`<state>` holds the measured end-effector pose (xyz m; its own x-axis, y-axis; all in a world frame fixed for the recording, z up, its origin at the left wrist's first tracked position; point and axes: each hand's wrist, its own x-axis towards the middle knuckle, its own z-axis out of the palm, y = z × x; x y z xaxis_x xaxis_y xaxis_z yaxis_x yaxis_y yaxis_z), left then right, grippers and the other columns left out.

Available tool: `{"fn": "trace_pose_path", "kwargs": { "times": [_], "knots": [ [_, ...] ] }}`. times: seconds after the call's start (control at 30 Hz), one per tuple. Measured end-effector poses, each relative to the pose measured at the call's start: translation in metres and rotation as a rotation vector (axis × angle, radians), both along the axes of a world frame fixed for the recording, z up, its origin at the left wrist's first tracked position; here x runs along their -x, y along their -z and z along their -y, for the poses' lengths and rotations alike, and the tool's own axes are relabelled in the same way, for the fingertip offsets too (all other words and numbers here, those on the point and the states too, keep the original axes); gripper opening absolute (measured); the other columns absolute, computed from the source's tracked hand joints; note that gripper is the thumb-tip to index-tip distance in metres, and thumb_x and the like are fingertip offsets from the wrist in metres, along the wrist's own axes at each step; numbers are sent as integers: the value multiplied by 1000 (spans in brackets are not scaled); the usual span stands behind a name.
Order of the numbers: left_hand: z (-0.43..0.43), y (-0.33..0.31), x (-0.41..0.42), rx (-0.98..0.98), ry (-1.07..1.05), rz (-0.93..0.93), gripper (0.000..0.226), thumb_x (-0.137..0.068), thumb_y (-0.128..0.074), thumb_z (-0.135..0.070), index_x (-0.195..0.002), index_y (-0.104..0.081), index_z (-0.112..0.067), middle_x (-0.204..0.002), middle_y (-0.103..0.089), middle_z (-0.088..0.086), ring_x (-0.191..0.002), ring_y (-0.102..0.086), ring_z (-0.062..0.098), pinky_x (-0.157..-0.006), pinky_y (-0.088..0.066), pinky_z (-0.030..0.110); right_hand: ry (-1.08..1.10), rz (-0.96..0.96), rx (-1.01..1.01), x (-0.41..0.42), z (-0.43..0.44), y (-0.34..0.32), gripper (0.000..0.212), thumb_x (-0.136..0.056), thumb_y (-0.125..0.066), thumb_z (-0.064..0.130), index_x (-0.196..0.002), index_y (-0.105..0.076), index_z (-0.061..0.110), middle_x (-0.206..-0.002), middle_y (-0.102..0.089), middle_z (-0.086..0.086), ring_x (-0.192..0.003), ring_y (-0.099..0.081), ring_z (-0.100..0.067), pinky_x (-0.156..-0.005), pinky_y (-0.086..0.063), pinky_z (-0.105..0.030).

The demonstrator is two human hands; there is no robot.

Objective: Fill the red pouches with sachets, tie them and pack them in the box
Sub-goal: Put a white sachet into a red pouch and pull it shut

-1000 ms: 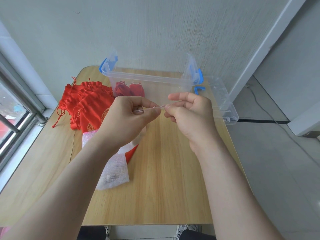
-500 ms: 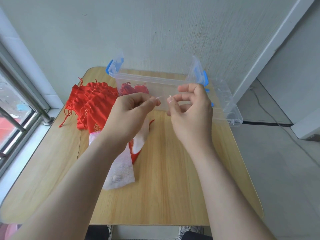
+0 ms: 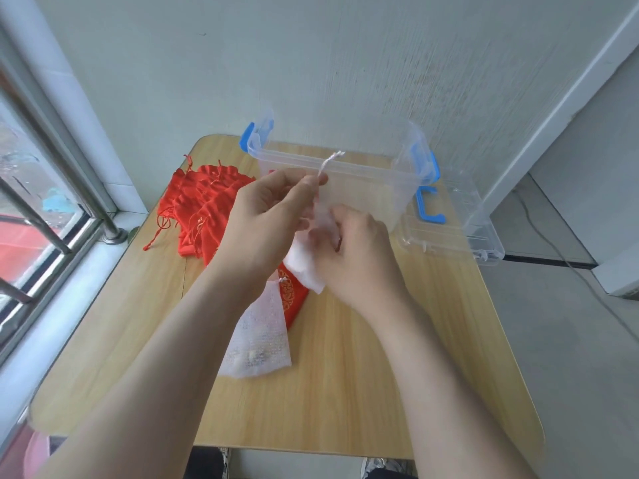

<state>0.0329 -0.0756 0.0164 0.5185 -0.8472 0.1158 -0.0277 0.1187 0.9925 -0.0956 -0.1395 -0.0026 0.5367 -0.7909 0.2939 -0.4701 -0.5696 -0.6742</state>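
Both hands are up over the middle of the table, working one white sachet between them. The left hand pinches the sachet's white drawstring between thumb and fingertip, and the loose end of the cord pokes up in front of the box. The right hand is curled round the sachet's gathered neck, with the soft white body hanging out below the fingers.

Under the hands, one red pouch with gold embroidery lies flat on the wood. A second mesh sachet lies partly across it, nearer the front edge, with small pale lumps showing through the weave.

A heap of red pouches sits towards the far left corner, red cords trailing to the left edge. The clear plastic box with blue latches stands open at the far edge. Its clear lid lies just beside it, overhanging the far right corner.
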Motion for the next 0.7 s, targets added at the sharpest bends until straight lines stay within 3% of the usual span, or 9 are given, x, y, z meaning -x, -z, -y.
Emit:
{"fn": "trace_pose_path", "kwargs": {
  "times": [0.1,0.17,0.27,0.33,0.4,0.47,0.6,0.7],
  "knots": [
    [-1,5,-9,-51,-98,149,28,-104,-54,-17,-100,-81,-21,-95,-79,-5,-86,-68,5,-80,-52,25,141,102,35,-5,8,3,14,-100,-62,17,-94,-51,22,-71,-48,13,-63,-47,-13,-54,-31,-25],
    [-2,11,-14,-116,-158,263,30,-98,-53,-15,-94,-80,-27,-87,-78,-4,-74,-64,7,-72,-51,31,241,225,17,-10,13,0,13,-102,-62,19,-95,-51,18,-73,-47,13,-71,-46,-21,-63,-31,-32],
    [-3,15,-18,-170,-210,384,30,-96,-53,-11,-97,-76,-29,-92,-77,-11,-74,-65,7,-73,-53,29,271,427,-62,-21,17,-6,9,-105,-60,24,-107,-58,16,-85,-63,9,-81,-62,-17,-74,-51,-41],
    [-3,15,-21,-176,-248,423,29,-97,-51,-8,-104,-73,-26,-98,-76,-14,-84,-68,7,-77,-52,26,247,525,-114,-28,15,-12,12,-102,-62,27,-113,-59,31,-95,-71,6,-84,-73,-20,-75,-61,-51],
    [-2,15,-25,-200,-261,453,31,-96,-51,-6,-104,-74,-24,-98,-74,-14,-89,-69,8,-79,-53,26,225,618,-166,-35,12,-19,22,-101,-66,20,-116,-60,34,-99,-75,6,-77,-78,-22,-63,-64,-49],
    [0,18,-27,-245,-249,485,32,-94,-52,-5,-101,-77,-23,-96,-74,-11,-87,-69,12,-77,-52,27,225,667,-155,-41,14,-26,22,-101,-66,11,-122,-64,18,-102,-78,1,-67,-78,-21,-55,-64,-44],
    [2,22,-26,-291,-185,538,31,-91,-52,-5,-97,-78,-19,-88,-74,-5,-79,-70,15,-74,-55,28,335,663,53,-57,28,-34,21,-96,-64,19,-115,-71,16,-100,-79,7,-67,-78,-19,-66,-64,-52],
    [1,22,-26,-299,-141,556,31,-92,-51,-4,-96,-77,-18,-80,-72,-4,-73,-70,16,-71,-58,33,391,630,131,-69,40,-47,30,-94,-59,16,-120,-73,12,-107,-79,6,-75,-79,-18,-76,-64,-48]
  ]
}}
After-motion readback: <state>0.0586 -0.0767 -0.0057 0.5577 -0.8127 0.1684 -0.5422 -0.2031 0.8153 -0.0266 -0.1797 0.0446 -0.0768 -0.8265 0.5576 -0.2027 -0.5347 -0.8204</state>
